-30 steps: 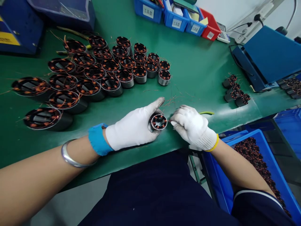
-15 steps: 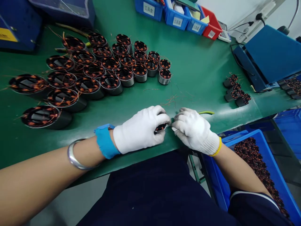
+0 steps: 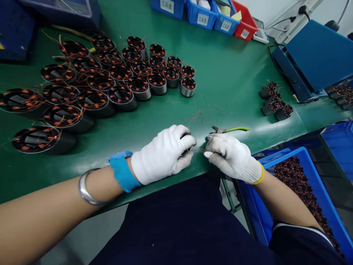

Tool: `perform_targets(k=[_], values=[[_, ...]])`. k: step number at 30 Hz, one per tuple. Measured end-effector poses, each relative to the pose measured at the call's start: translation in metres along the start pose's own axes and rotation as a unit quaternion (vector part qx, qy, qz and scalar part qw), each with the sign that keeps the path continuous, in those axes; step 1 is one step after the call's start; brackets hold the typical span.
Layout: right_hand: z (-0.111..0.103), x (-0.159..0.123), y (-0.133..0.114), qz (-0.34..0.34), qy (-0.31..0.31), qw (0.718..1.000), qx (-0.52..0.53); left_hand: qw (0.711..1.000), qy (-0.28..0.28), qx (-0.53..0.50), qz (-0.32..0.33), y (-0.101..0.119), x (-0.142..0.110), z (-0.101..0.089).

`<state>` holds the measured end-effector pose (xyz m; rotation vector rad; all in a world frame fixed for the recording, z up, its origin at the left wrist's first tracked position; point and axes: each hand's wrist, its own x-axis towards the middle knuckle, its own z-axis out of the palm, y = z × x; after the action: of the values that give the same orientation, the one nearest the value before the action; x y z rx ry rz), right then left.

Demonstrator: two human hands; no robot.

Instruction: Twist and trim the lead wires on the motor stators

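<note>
My left hand (image 3: pixel 165 154), in a white glove, is wrapped round a motor stator (image 3: pixel 188 150), mostly hidden by the fingers, above the bench's front edge. Thin copper wires (image 3: pixel 199 149) stretch from it to my right hand (image 3: pixel 230 156), also gloved, whose thumb and forefinger pinch their ends. Just beyond the right hand lies a pair of cutting pliers (image 3: pixel 234 129) with green handles, jaws toward the left. Loose wire scraps (image 3: pixel 198 115) are scattered on the green bench past both hands.
Rows of wound stators (image 3: pixel 121 95) stand at the left, with a smaller group (image 3: pixel 275 101) at the right. Labelled blue boxes (image 3: pixel 202 18) and a red box (image 3: pixel 244 24) line the back. Below the bench at right, a blue crate (image 3: pixel 321 187) holds many wound parts.
My right hand has drawn a little away from the left, and the wires between them now show. The pliers' jaws have come into sight. The view has shifted slightly.
</note>
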<state>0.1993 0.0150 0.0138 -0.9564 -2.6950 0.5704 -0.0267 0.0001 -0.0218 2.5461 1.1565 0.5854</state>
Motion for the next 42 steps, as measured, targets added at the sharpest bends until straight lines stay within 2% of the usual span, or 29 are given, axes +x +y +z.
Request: perform_targets(k=[4,9,12,13,14,17,19,22,24,27,34,39,42], values=[[-0.012,-0.011,-0.004,0.080,-0.033,0.994,0.062,0.999,0.002,0.047,0.002,0.003,0.001,0.003],[-0.023,-0.019,-0.005,0.106,0.025,0.989,0.101,0.996,0.017,0.086,0.004,0.006,0.001,0.007],[-0.027,-0.005,0.005,0.140,0.084,0.969,0.188,0.996,0.033,0.087,0.009,0.007,0.000,0.008],[-0.026,0.003,0.009,0.156,0.075,0.959,0.223,0.996,0.037,0.083,0.009,0.007,-0.001,0.008],[-0.025,0.011,0.013,0.173,0.039,0.950,0.257,0.996,0.040,0.078,0.008,0.008,-0.002,0.009],[-0.017,0.035,0.019,0.223,-0.150,0.901,0.339,0.997,0.053,0.062,-0.002,0.009,-0.003,0.009],[-0.009,0.044,0.017,0.265,-0.214,0.850,0.402,0.997,0.057,0.055,-0.005,0.009,-0.004,0.009],[0.002,0.046,0.007,0.325,-0.190,0.790,0.484,0.997,0.053,0.055,-0.008,0.010,-0.005,0.010],[0.006,0.044,0.000,0.353,-0.159,0.772,0.504,0.996,0.051,0.065,-0.017,0.011,-0.005,0.010],[0.009,0.042,-0.008,0.382,-0.131,0.762,0.506,0.994,0.056,0.084,-0.034,0.012,-0.005,0.011],[0.011,0.043,-0.012,0.393,-0.122,0.768,0.491,0.991,0.090,0.094,-0.037,0.016,-0.006,0.013],[0.013,0.042,-0.015,0.367,-0.101,0.776,0.503,0.993,0.091,-0.032,-0.066,0.017,-0.011,0.006],[0.015,0.036,-0.017,0.356,-0.069,0.767,0.530,0.971,0.064,-0.185,-0.136,0.010,-0.010,-0.004]])
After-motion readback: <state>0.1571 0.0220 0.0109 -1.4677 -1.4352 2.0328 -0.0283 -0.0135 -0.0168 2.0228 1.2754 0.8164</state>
